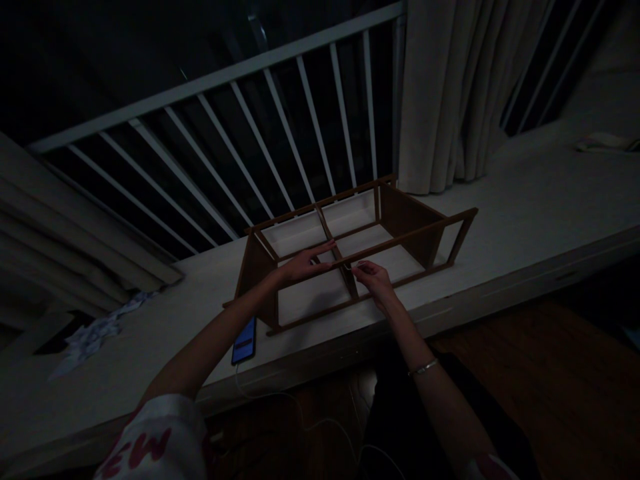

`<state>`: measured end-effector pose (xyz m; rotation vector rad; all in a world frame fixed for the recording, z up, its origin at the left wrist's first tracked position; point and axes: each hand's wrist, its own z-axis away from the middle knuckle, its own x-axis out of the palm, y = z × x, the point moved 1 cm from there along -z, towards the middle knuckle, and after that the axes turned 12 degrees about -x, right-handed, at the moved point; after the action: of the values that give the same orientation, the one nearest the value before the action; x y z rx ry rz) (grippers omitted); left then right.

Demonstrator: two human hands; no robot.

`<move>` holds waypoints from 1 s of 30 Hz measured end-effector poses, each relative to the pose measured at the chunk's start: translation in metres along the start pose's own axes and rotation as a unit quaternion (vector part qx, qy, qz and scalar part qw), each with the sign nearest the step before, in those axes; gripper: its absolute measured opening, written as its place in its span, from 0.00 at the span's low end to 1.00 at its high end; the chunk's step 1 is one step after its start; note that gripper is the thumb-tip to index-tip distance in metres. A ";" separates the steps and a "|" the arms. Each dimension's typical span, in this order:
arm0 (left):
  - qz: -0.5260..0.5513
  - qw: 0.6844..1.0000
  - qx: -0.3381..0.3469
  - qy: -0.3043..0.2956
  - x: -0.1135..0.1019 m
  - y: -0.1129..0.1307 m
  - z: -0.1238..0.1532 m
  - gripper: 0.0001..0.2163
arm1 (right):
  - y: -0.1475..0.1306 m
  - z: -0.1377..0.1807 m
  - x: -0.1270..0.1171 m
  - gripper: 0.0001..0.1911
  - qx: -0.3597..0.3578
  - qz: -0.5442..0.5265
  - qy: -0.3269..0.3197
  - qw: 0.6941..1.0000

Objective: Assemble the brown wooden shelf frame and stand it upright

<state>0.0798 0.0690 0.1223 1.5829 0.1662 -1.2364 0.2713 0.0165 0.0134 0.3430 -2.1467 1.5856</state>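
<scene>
A brown wooden rack frame (420, 233) lies on its side on the pale ledge, with solid panels towards both ends and a crosspiece in the middle. My left hand (303, 265) lies along its upper rail near that crosspiece, fingers stretched out and spread. Just right of the crosspiece, my right hand (374, 279) pinches a thin, pale, rod-like tool (349, 268) against the joint of rail and crosspiece. The tool is small and dim, so its exact kind is unclear.
A phone (244, 341) with a lit screen lies by the rack's left end, a white cable (280, 393) running from it. White railing (215, 127) stands behind, with curtains (440, 93) at both sides. Crumpled cloth (100, 333) is on the left. The ledge's front edge (320, 367) drops to wooden floor.
</scene>
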 end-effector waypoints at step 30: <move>-0.001 1.000 -0.006 -0.003 -0.001 -0.002 0.000 0.31 | -0.023 0.017 0.030 0.10 -0.247 0.220 0.017 0.944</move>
<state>0.0782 0.0701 0.1216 1.5691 0.1724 -1.2395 0.2523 -0.0050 0.0433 -0.3450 -2.6149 1.1654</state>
